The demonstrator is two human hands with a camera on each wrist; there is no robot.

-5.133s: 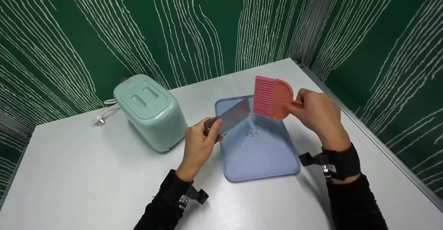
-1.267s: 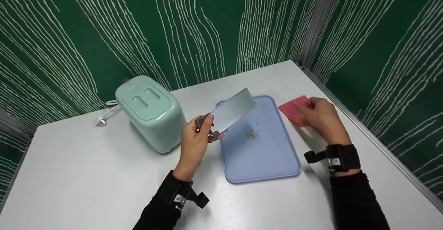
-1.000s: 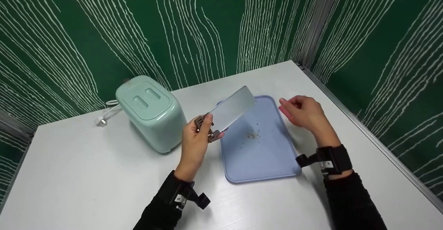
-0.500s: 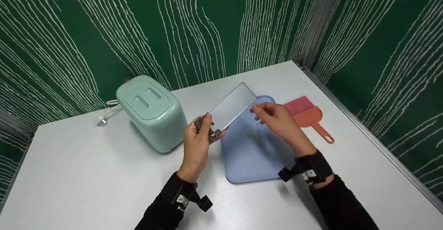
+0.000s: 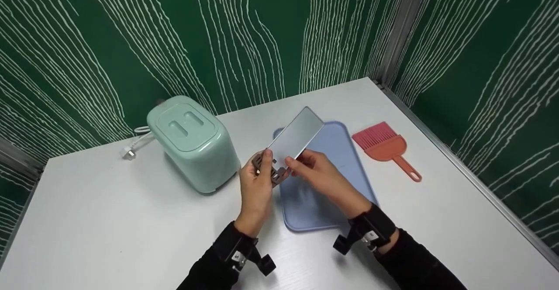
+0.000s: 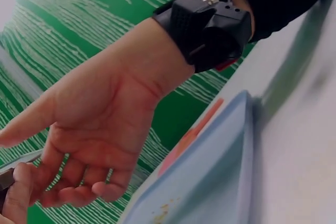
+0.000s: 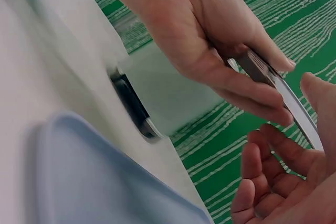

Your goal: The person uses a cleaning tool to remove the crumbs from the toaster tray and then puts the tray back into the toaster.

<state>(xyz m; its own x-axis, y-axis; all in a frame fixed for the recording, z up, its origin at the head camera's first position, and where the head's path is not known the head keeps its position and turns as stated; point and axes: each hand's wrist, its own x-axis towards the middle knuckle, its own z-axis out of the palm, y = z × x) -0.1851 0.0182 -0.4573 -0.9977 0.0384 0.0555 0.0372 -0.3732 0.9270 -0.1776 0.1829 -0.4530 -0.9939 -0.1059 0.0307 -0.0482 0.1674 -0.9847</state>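
In the head view, my left hand [image 5: 257, 183] grips the brown end piece of a thin metal crumb tray [image 5: 299, 130], thumb on top. The tray slants up to the right above a blue tray [image 5: 301, 218]. My right hand [image 5: 321, 174] is at its lower edge, thumb over the upper face and fingers beside the edge. A small gap shows between right thumb and metal in the right wrist view, where the right fingers [image 7: 273, 174] are loosely curled. Crumbs [image 6: 165, 211] lie on the blue tray, partly hidden by the right hand in the head view.
A mint-green toaster [image 5: 192, 146] stands at left, its white plug [image 5: 128, 152] lying behind it. Right of the blue tray lies a brush [image 5: 386, 146] with pink bristles and an orange handle. Green walls [image 5: 262, 41] border the white table [image 5: 131, 220] behind and at right.
My right hand has put the brush down right of the blue tray, let go of it and moved left to the crumb tray. The left hand keeps its grip.
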